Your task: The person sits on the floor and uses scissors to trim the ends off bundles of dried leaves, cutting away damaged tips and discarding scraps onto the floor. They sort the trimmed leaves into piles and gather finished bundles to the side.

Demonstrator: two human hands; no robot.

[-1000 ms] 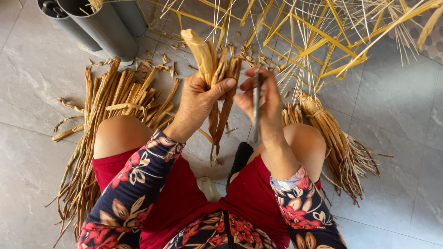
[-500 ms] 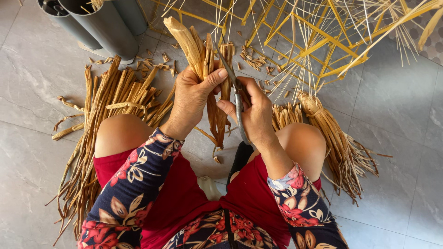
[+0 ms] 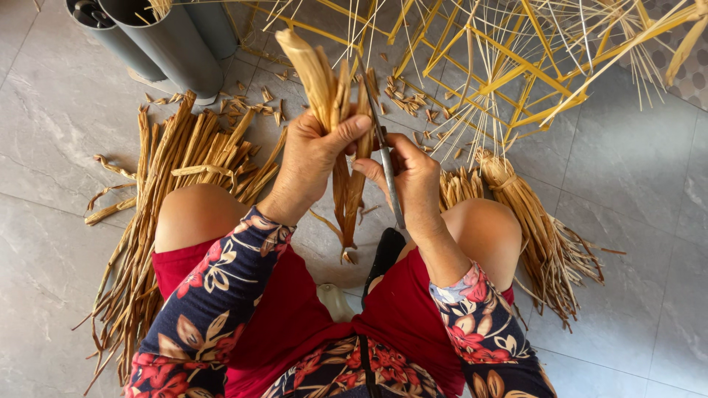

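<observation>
Grey floor tiles (image 3: 634, 169) lie under you. Your left hand (image 3: 313, 158) clamps a bundle of dried stalks (image 3: 332, 96) at twelve o'clock; your right hand (image 3: 413, 177) grips a knife (image 3: 387, 166) against it.

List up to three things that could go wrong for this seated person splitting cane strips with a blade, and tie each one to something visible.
1. The knife in the right hand runs close past the left hand's thumb on the cane bundle; a slip could cut it.
2. The bare knees lie just below the work, exposed to a dropped blade.
3. Offcuts litter the tiled floor and could be slippery.
</observation>
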